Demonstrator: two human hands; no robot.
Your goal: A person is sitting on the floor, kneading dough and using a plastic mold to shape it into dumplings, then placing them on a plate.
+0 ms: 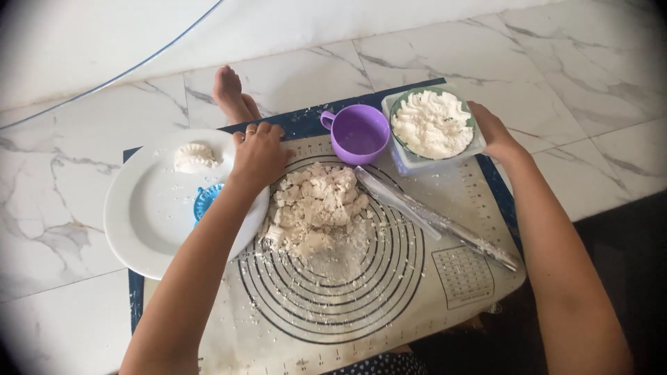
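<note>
1 folded white dumpling [195, 157] lies finished on the round white plate [149, 222]; the crumbly pale dough heap [316, 208] stays unrolled. Left hand [260, 154] rests curled on the plate rim, right hand [490, 130] grips the flour-filled green bowl [432, 125].

A white marble-veined tiled floor [611, 83] carries everything. Directly on it lies a dark blue mat [306, 125], and on that a pale baking mat [389, 305] printed with concentric rings. A bare foot [229, 94] rests on the tiles just beyond the left fingers [260, 130], touching the blue mat's far edge.
</note>
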